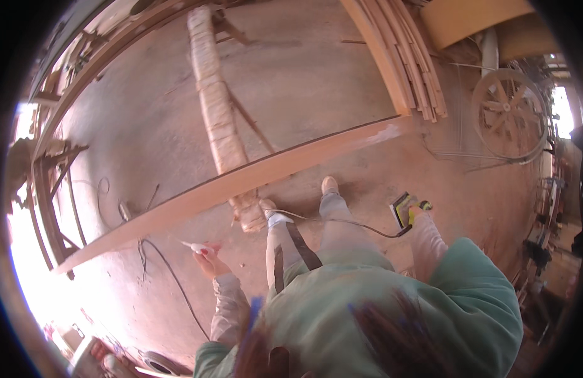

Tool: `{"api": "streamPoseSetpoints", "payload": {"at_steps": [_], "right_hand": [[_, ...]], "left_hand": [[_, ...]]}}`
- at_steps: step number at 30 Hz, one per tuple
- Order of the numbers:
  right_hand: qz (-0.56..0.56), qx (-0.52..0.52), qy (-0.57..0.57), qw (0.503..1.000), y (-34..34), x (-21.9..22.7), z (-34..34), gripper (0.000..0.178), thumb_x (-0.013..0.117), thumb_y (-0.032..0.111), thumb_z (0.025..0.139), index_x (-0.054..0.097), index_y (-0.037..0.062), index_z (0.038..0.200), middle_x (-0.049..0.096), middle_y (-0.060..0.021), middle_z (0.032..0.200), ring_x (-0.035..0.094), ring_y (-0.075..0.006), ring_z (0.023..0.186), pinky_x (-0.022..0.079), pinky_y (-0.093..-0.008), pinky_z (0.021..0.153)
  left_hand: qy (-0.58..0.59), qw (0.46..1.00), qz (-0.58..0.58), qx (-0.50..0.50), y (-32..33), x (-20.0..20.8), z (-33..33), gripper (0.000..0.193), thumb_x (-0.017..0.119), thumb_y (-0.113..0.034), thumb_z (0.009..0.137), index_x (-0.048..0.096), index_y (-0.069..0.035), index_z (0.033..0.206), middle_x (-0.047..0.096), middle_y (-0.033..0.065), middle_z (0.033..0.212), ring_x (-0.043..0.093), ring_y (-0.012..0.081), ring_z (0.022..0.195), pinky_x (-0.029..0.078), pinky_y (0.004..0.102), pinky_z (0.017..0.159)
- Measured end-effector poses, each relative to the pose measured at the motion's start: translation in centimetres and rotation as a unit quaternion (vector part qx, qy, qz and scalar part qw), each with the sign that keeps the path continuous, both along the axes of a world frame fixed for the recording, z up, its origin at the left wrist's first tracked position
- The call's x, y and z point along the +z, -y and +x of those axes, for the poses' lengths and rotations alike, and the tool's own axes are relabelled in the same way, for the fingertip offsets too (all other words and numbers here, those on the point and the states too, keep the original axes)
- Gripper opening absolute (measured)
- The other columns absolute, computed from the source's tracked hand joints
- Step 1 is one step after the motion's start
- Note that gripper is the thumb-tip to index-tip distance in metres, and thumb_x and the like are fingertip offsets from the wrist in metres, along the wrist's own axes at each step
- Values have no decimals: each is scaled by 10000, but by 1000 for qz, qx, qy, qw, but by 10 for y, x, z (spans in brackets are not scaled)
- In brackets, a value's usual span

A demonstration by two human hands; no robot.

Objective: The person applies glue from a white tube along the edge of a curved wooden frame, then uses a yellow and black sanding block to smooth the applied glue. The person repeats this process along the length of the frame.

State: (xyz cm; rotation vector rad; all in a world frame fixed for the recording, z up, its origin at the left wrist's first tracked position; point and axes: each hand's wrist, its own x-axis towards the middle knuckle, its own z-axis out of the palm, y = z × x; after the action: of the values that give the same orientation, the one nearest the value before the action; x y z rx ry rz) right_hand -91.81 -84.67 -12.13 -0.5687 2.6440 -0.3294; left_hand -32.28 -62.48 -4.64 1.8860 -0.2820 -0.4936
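In my right hand [421, 219], held out to the right of my body, is a green-and-black corded power sander [403, 210]. Its dark cord [373, 228] runs left past my legs. My left hand [208, 263] is closed around a small white object with a pointed tip and some red on it [202, 249]; blur hides its exact kind. Ahead of both hands lies a long wooden board [266, 173], which slants from the lower left up to the right. A whitish patch [386, 133] marks its right end. Neither hand touches the board.
A wrapped trestle beam [211, 94] passes under the board, close to my left foot. Stacked wooden strips [411, 57] lie at the far right, near a large spoked wheel [507, 107]. A black cable [171, 277] trails across the floor at left, and a wooden stand [49, 208] supports the left side.
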Motion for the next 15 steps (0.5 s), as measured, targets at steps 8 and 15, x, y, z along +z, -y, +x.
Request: {"api": "streamPoseSetpoints", "payload": {"at_steps": [8,15], "right_hand": [[-97,263,46,959,-32,21,81,833,846,105,587,419,99,1301,571,-110,1139,602,-244,963,538,-410,773],[-130,371,210,895,-39,105,228,762,807,69,606,442,154,1270,599,-116,1046,628,-228,812,536,-357,601]], "left_hand": [[37,998,-42,-10,-48,22,81,490,426,-517,981,469,-30,1002,591,77,842,559,172,791,440,331,776],[64,992,-52,99,-139,33,87,540,421,-562,966,469,-25,999,589,72,794,569,163,742,460,303,692]]}}
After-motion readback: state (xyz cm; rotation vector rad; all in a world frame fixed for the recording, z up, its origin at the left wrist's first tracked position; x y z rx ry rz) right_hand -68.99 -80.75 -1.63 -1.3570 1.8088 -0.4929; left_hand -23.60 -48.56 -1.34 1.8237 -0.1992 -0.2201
